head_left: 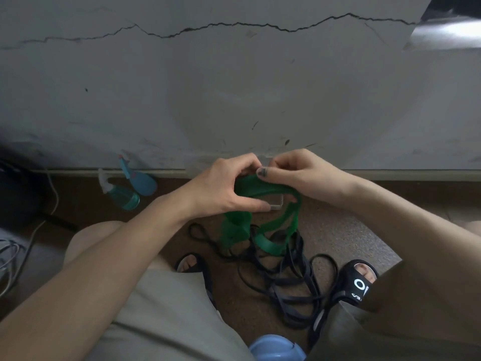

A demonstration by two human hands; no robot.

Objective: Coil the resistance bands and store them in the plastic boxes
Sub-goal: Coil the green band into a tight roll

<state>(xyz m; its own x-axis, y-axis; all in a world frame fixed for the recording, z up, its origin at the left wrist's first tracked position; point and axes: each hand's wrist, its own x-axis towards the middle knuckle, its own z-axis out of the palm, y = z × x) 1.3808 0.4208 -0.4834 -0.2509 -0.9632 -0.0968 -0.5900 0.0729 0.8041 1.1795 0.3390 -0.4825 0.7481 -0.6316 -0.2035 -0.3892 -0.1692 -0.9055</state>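
Location type: a lived-in room of a home, plain and worn, not a workshop or commercial space. Supporting evidence:

- Wall point(234, 82): grey painted plaster, scuffed, with a long irregular crack point(208, 27) running across its upper part.
- Floor point(325, 230): brown speckled surface meeting a pale baseboard point(403, 174).
- Two household spray bottles point(130, 187), teal and blue, lying on the floor against the baseboard.
- A white cable point(53, 190) trailing down at the left edge.
- The person sits low over the floor, wearing shorts and black slide sandals point(359, 285).
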